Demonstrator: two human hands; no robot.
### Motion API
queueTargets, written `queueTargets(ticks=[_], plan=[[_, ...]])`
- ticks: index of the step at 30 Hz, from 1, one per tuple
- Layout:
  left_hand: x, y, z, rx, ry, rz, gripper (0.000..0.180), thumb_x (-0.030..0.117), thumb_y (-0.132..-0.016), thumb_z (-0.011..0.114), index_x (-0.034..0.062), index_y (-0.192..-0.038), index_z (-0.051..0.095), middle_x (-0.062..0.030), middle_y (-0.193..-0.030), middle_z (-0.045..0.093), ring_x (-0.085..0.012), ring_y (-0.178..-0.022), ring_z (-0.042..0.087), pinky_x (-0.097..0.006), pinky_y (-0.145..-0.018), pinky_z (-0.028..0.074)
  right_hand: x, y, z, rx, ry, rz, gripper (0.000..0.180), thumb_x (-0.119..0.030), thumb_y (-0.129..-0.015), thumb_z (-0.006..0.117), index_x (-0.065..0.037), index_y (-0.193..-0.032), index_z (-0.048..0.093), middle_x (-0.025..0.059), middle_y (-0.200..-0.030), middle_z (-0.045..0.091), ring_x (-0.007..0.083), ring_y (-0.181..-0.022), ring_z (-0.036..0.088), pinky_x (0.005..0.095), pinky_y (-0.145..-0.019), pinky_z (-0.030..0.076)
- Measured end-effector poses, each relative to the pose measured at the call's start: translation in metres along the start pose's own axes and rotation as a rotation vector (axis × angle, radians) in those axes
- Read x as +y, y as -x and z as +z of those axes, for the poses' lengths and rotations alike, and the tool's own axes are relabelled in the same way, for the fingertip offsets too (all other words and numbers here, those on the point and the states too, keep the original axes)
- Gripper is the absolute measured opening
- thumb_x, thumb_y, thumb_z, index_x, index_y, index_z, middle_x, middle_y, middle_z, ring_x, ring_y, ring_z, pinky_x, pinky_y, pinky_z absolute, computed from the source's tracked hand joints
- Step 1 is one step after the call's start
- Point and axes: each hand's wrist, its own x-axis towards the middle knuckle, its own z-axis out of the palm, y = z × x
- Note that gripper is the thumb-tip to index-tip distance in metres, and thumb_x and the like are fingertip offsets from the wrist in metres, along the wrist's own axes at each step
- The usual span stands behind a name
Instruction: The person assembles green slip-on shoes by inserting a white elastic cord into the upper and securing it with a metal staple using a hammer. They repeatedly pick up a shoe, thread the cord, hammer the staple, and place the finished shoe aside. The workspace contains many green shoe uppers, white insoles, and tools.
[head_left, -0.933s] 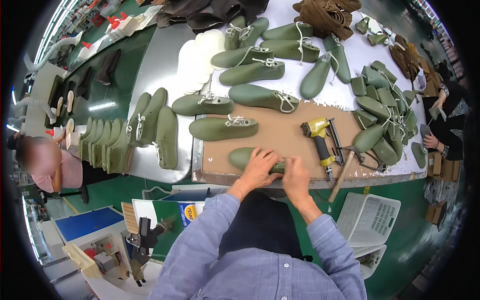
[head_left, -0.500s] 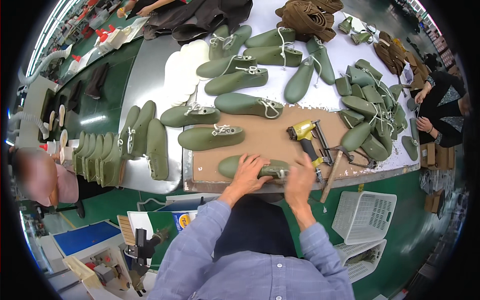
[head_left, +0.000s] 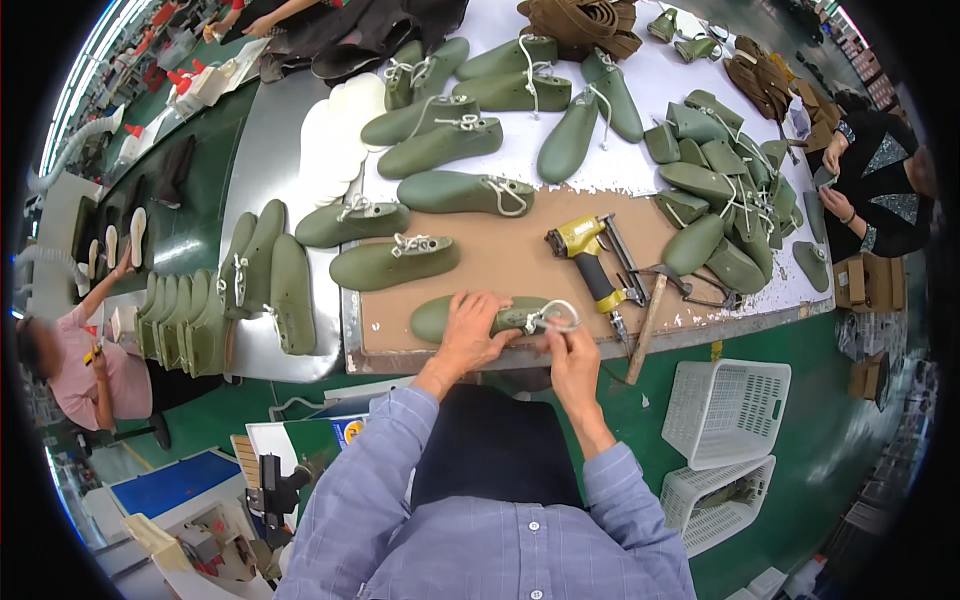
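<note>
Left hand [head_left: 470,328] grasping smooth green foot-shaped last [head_left: 430,319]; right hand [head_left: 573,368] pinching looped white cord [head_left: 570,307]. Beneath hands: flat brown board [head_left: 510,265].

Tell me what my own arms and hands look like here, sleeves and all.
Your left sleeve and right sleeve are blue-grey cloth with a faint pattern of thin pale lines, ending short of the wrists. Your left hand and right hand wear no gloves.

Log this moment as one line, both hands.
left hand: holding green shoe last | right hand: at white cord loop, last's right end | right of last: yellow air tool, wooden-handled hammer
</note>
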Motion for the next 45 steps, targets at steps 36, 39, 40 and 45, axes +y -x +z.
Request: queueTargets(ticks=[36,39,40,45], plan=[[0.005,-0.004,-0.006,-0.004,0.000,0.015,0.049,0.031,-0.081,0.082,0.0097,-0.121,0.063,-0.0102,-0.115,0.065,-0.0336,-0.116,0.058,-0.052,-0.113,0.033,0.079,-0.018,-0.138,0.305,0.466,-0.047,0.053,-0.008,-0.102,0.046,-0.012,-0.154,0.037,0.0224,-0.105,0.062,0.0282,-0.083,0.064,0.0357,-0.076,0.050],[0.005,-0.003,-0.008,0.009,0.002,0.016,0.049,0.030,-0.081,0.082,0.0096,-0.120,0.063,-0.0106,-0.114,0.065,-0.0342,-0.115,0.058,-0.053,-0.113,0.033,0.002,0.033,-0.121,0.288,0.002,0.129,0.049,-0.015,-0.107,0.041,-0.012,-0.156,0.036,0.0140,-0.101,0.059,0.0097,-0.062,0.048,0.0235,-0.054,0.040],[0.005,-0.004,-0.007,0.008,-0.001,0.020,0.049,0.030,-0.081,0.082,0.0096,-0.120,0.063,-0.0107,-0.114,0.065,-0.0342,-0.115,0.058,-0.053,-0.113,0.033,0.001,0.047,-0.110,0.254,0.072,-0.011,0.049,-0.017,-0.108,0.043,-0.011,-0.156,0.036,0.0159,-0.105,0.061,0.0145,-0.070,0.053,0.0276,-0.060,0.042],[0.007,-0.001,-0.007,0.000,-0.016,0.012,0.048,0.030,-0.081,0.082,0.0094,-0.120,0.063,-0.0109,-0.113,0.065,-0.0338,-0.115,0.058,-0.052,-0.111,0.034,-0.040,0.047,-0.073,-0.405,0.279,0.271,0.053,-0.021,-0.107,0.050,-0.005,-0.154,0.035,0.0296,-0.125,0.065,0.0396,-0.105,0.071,0.0447,-0.089,0.056]])
